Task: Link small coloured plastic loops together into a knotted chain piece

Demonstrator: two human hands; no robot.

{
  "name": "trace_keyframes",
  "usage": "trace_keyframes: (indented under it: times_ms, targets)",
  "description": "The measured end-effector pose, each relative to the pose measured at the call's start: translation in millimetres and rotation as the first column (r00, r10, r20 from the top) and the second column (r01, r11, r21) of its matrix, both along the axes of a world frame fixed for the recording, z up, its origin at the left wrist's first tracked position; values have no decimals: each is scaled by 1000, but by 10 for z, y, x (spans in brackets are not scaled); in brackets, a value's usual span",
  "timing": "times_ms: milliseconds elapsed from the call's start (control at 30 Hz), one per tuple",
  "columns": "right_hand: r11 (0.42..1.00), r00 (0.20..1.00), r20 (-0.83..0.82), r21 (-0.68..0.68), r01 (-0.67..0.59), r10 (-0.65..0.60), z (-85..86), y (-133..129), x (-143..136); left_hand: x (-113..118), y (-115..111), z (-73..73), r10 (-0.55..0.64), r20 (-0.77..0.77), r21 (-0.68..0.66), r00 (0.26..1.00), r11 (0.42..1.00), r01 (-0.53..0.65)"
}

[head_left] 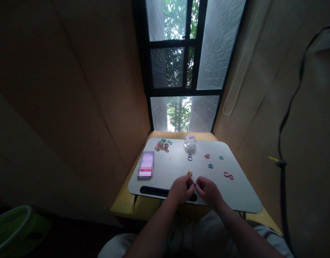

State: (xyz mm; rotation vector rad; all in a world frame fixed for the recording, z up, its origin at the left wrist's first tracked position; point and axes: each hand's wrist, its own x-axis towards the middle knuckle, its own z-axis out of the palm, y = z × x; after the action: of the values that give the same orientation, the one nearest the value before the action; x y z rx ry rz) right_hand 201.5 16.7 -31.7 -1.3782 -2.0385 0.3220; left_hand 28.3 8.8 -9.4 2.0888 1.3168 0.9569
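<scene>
My left hand and my right hand meet above the front edge of a white folding table. Both have their fingertips pinched together, with a tiny bit of a green rubber band showing between them; most of it is hidden. Just beyond my left fingers lie yellow rubber bands. Farther right are blue bands, red bands, a single green band and a pink pair. A purplish-grey group lies nearer the middle.
A mixed pile of coloured bands sits at the back left, and a clear jar at the back. A phone lies at the left edge. The black slot runs along the front. A window stands behind; a cable hangs right.
</scene>
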Motion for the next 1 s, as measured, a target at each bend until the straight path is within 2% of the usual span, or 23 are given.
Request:
trace_keyframes:
  times_ms: [533, 1000]
  targets:
    - [1000, 1000, 15, 23, 13, -13, -3, -8, -4, 6, -5, 28, 1, -26, 2, 1000, 1000, 0]
    - [1000, 1000, 15, 18, 4, -5, 98, -73, -16, 3, -38, 37, -11, -39, -3, 999, 1000, 11]
